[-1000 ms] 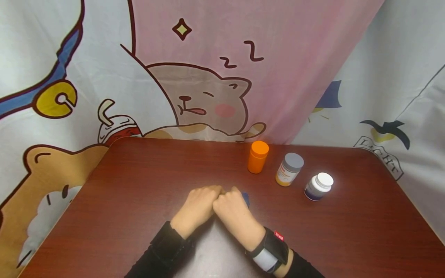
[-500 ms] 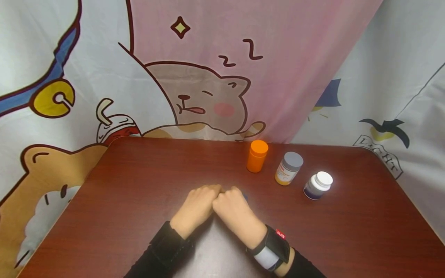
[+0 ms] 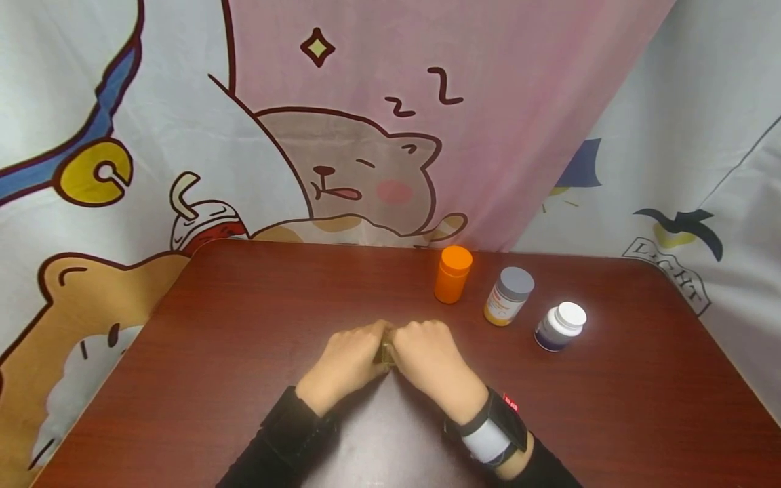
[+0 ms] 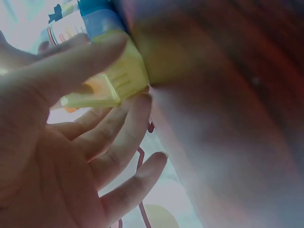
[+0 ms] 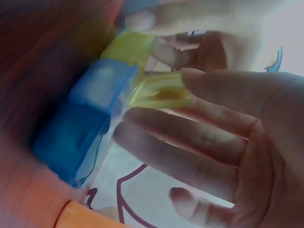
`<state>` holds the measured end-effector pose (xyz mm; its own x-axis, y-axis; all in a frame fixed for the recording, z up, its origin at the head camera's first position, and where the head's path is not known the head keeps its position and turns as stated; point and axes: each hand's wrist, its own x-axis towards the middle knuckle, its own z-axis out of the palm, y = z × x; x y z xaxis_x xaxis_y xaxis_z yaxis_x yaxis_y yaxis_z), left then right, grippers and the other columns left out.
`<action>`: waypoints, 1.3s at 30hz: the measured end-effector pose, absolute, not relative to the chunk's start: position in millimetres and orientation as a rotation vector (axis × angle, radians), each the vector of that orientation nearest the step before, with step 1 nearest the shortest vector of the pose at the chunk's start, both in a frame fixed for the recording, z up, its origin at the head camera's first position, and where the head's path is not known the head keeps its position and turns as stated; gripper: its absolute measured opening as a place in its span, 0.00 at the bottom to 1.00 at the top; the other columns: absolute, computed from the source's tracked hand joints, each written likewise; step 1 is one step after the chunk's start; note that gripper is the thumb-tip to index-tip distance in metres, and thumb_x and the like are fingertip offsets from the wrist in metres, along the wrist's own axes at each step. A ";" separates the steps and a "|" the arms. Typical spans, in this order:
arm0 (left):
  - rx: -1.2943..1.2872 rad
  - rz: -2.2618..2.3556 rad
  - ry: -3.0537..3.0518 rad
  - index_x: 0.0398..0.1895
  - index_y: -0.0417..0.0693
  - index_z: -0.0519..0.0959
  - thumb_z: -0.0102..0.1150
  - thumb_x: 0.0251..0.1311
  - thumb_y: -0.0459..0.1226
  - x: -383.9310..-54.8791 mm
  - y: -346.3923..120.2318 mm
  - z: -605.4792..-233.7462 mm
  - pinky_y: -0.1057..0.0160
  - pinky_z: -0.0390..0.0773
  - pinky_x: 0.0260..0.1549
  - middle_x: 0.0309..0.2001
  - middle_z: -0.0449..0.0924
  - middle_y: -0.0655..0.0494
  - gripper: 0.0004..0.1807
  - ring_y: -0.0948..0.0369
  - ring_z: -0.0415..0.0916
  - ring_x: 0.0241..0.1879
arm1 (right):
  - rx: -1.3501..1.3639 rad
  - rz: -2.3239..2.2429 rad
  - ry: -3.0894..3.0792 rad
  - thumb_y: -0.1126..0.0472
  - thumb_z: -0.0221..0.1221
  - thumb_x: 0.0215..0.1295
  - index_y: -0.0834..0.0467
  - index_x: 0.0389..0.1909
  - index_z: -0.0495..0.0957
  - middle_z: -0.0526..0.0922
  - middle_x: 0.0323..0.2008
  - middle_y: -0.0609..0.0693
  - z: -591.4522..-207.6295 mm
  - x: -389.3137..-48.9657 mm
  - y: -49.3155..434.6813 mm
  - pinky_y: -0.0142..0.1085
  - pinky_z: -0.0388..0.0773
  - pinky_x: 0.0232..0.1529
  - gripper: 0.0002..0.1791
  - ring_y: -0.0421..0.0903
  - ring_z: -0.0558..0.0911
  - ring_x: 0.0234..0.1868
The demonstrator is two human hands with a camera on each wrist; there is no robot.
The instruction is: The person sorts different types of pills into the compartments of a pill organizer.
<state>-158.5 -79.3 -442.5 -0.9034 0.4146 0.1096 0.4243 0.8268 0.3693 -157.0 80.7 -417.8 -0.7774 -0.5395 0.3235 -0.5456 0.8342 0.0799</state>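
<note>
Between my two hands is a pill organizer [image 5: 99, 85] with yellow, light blue and dark blue compartments in a row. My left hand [image 3: 348, 356] holds its yellow end; the left wrist view shows the thumb over the yellow compartment [image 4: 128, 71] and fingertips at its edge. A yellow see-through lid [image 5: 161, 92] stands raised, pinched by the thumb and fingers of my right hand [image 3: 430, 359]. In the head view both hands hide most of the organizer, and only the lid's yellowish edge shows between them.
Behind and to the right on the brown table [image 3: 244, 305] stand an orange bottle [image 3: 453, 276], a grey-capped bottle [image 3: 508, 298] with a label, and a white bottle [image 3: 559, 327]. A printed curtain [image 3: 518, 102] hangs at the table's far edge.
My right hand has shifted a little to the right, away from the left. The yellow lid now shows between them, and the blue bit beside the right hand is hidden.
</note>
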 end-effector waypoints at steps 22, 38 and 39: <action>-0.605 -0.589 -3.050 0.74 0.37 0.66 0.84 0.46 0.42 -158.2 -80.7 -438.6 0.44 0.84 0.39 0.50 0.89 0.43 0.52 0.45 0.88 0.42 | 0.632 0.264 -2.634 0.50 0.71 0.65 0.50 0.33 0.89 0.89 0.24 0.46 -428.7 -185.0 90.8 0.44 0.77 0.25 0.08 0.50 0.85 0.24; -0.626 -0.543 -3.047 0.74 0.41 0.68 0.83 0.49 0.44 -159.5 -81.0 -438.4 0.45 0.85 0.44 0.52 0.89 0.47 0.50 0.48 0.88 0.45 | 0.504 0.450 -2.354 0.54 0.71 0.65 0.55 0.40 0.90 0.92 0.32 0.51 -405.5 -204.5 123.8 0.47 0.77 0.25 0.09 0.56 0.83 0.24; -0.626 -0.544 -3.048 0.74 0.41 0.68 0.84 0.48 0.44 -159.3 -81.0 -438.1 0.45 0.85 0.45 0.52 0.89 0.47 0.50 0.47 0.88 0.45 | 0.485 0.457 -2.343 0.54 0.71 0.65 0.56 0.40 0.90 0.92 0.33 0.52 -403.6 -205.8 127.2 0.48 0.77 0.25 0.09 0.57 0.83 0.24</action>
<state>-159.3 -81.0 -438.1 -0.9214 0.3852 0.0519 0.3793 0.8622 0.3357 -205.8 127.2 -403.6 -0.6916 -0.2153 0.6894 -0.4588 0.8682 -0.1891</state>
